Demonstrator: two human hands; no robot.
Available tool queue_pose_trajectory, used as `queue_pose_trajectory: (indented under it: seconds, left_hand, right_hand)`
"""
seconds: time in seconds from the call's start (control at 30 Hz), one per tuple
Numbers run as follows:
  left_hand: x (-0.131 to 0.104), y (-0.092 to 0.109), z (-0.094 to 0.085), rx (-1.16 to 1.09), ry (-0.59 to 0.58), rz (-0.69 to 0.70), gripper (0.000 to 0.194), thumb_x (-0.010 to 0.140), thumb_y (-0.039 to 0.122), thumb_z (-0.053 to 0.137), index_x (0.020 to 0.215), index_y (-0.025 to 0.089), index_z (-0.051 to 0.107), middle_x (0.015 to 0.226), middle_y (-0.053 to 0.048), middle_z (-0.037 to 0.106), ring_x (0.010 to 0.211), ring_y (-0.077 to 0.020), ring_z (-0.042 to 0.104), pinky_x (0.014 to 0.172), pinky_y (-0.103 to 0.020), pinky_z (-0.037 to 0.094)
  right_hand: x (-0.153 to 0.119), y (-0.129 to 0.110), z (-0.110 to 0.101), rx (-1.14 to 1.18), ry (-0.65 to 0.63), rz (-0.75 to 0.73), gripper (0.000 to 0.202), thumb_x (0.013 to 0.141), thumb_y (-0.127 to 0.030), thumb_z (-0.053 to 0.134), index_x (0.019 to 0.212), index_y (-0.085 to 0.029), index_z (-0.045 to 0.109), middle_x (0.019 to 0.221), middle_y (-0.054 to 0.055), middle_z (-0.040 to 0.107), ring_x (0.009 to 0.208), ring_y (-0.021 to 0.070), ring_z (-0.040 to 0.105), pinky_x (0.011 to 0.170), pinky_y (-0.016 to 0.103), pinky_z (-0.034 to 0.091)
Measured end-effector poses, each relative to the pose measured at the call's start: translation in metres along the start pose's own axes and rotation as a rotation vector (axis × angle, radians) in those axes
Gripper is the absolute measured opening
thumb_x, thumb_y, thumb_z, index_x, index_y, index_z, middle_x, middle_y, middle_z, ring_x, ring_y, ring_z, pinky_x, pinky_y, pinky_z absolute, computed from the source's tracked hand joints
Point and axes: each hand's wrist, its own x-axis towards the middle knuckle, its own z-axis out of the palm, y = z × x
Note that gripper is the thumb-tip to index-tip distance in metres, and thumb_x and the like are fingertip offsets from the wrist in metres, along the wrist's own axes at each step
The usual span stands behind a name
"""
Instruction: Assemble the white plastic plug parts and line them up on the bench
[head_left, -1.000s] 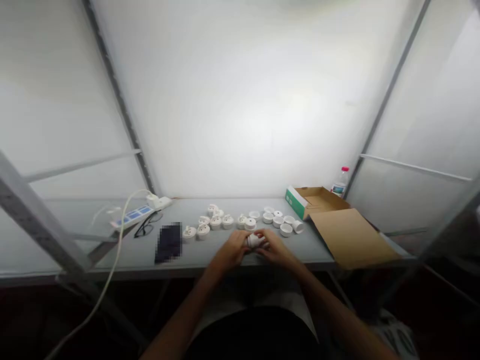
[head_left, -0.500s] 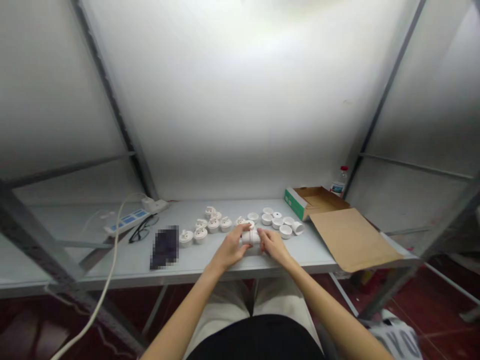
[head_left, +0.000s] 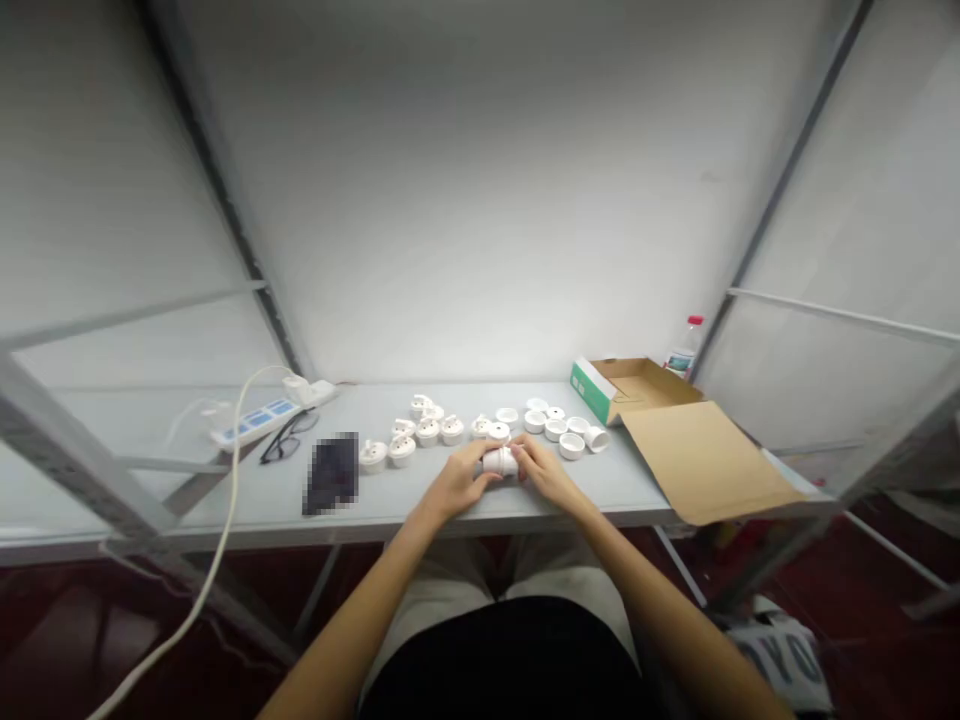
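Note:
Between my two hands, near the front of the table, is a white cylindrical plastic part (head_left: 500, 461) lying on its side. My left hand (head_left: 457, 482) is closed on its left end, thumb underneath. Fingers of my right hand (head_left: 546, 472) pinch its upper right side. To the left stand several white round parts with knobbed tops (head_left: 402, 450), in loose rows. Just behind my hands is a white round piece with a flat top (head_left: 499, 431). Several open white cups (head_left: 571, 446) are grouped to the right, one tipped over (head_left: 596, 439).
On the left lie a power strip (head_left: 259, 422) with a white cable, black glasses (head_left: 287, 437) and a blurred dark object (head_left: 331, 474). An open cardboard box (head_left: 645, 390) spreads its flap over the right side. Behind it stands a red-capped bottle (head_left: 685, 345).
My right fingers have shifted up along the upper side of the white part, and its outline between my hands has turned slightly. The camera view has tilted a little downward.

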Motion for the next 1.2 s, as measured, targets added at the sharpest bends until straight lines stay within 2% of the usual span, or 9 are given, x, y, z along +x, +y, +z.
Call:
queue_pose_trajectory:
  seconds: [0.17, 0.27, 0.33, 0.47, 0.53, 0.7, 0.77, 0.9, 1.2]
  left_hand:
    - [0.001, 0.001, -0.001, -0.005, -0.002, -0.019, 0.042, 0.094, 0.022, 0.07, 0.135, 0.022, 0.063, 0.133, -0.011, 0.07, 0.124, -0.0294, 0.065, 0.11, -0.048, 0.05]
    - [0.002, 0.001, -0.001, -0.006, 0.015, -0.015, 0.039, 0.093, 0.021, 0.07, 0.132, 0.021, 0.064, 0.13, -0.012, 0.071, 0.122, -0.0294, 0.066, 0.108, -0.047, 0.051]
    - [0.002, 0.001, -0.001, 0.0, 0.01, -0.016, 0.038, 0.093, 0.021, 0.069, 0.131, 0.021, 0.064, 0.128, -0.011, 0.071, 0.121, -0.0292, 0.067, 0.106, -0.046, 0.052]
    - [0.001, 0.001, 0.0, -0.008, -0.01, -0.014, 0.037, 0.093, 0.022, 0.069, 0.13, 0.022, 0.064, 0.126, -0.011, 0.071, 0.118, -0.0293, 0.067, 0.104, -0.045, 0.053]
    - [0.001, 0.001, 0.0, -0.021, -0.001, -0.01, 0.037, 0.093, 0.023, 0.069, 0.13, 0.022, 0.064, 0.128, -0.011, 0.07, 0.12, -0.03, 0.066, 0.106, -0.046, 0.053]
    - [0.001, 0.002, 0.0, -0.06, 0.0, 0.01, 0.039, 0.093, 0.024, 0.071, 0.131, 0.023, 0.064, 0.128, -0.011, 0.071, 0.12, -0.0294, 0.066, 0.106, -0.046, 0.054]
    - [0.001, 0.003, 0.0, -0.055, 0.002, 0.008, 0.038, 0.093, 0.025, 0.072, 0.13, 0.023, 0.064, 0.126, -0.011, 0.071, 0.119, -0.029, 0.067, 0.104, -0.045, 0.055]
    - [0.001, 0.004, -0.001, -0.038, 0.005, 0.004, 0.037, 0.092, 0.027, 0.073, 0.128, 0.022, 0.065, 0.123, -0.011, 0.072, 0.114, -0.0287, 0.068, 0.101, -0.044, 0.056]
    - [0.0, 0.007, -0.002, -0.034, -0.026, 0.054, 0.039, 0.092, 0.026, 0.074, 0.13, 0.021, 0.064, 0.123, -0.011, 0.071, 0.114, -0.0276, 0.067, 0.1, -0.042, 0.055]
  right_hand:
    - [-0.001, -0.002, -0.001, 0.047, -0.028, -0.043, 0.042, 0.106, -0.06, 0.046, 0.111, -0.023, 0.064, 0.092, 0.003, 0.067, 0.085, 0.0217, 0.063, 0.082, 0.034, 0.052]
    - [0.0, -0.001, -0.001, 0.091, -0.057, -0.038, 0.041, 0.104, -0.061, 0.048, 0.114, -0.024, 0.063, 0.099, 0.004, 0.069, 0.085, 0.0213, 0.065, 0.074, 0.032, 0.053]
    - [0.0, 0.0, -0.001, 0.127, -0.081, -0.033, 0.042, 0.099, -0.061, 0.059, 0.118, -0.024, 0.062, 0.104, 0.005, 0.07, 0.084, 0.0214, 0.067, 0.068, 0.03, 0.054]
    - [0.0, 0.005, 0.0, 0.185, -0.088, -0.051, 0.046, 0.087, -0.055, 0.076, 0.118, -0.025, 0.061, 0.118, 0.007, 0.07, 0.099, 0.0242, 0.07, 0.081, 0.034, 0.057]
    - [0.0, 0.008, 0.0, 0.206, -0.077, -0.051, 0.047, 0.087, -0.054, 0.076, 0.119, -0.025, 0.059, 0.113, 0.006, 0.07, 0.097, 0.0241, 0.07, 0.083, 0.035, 0.057]
    - [-0.001, 0.012, 0.0, 0.225, -0.073, -0.016, 0.041, 0.094, -0.061, 0.065, 0.113, -0.025, 0.06, 0.088, 0.002, 0.069, 0.07, 0.0205, 0.067, 0.064, 0.033, 0.056]
    - [-0.001, 0.013, 0.0, 0.224, -0.071, 0.004, 0.042, 0.094, -0.063, 0.064, 0.111, -0.024, 0.061, 0.085, 0.002, 0.07, 0.064, 0.0195, 0.066, 0.061, 0.033, 0.055]
    - [0.0, 0.013, 0.003, 0.192, -0.045, 0.047, 0.045, 0.092, -0.067, 0.066, 0.106, -0.024, 0.061, 0.077, 0.001, 0.07, 0.059, 0.0201, 0.066, 0.058, 0.033, 0.054]
    - [0.0, 0.01, 0.003, 0.09, -0.008, 0.087, 0.049, 0.096, -0.072, 0.057, 0.083, -0.025, 0.058, 0.057, -0.002, 0.06, 0.052, 0.0203, 0.061, 0.054, 0.031, 0.048]
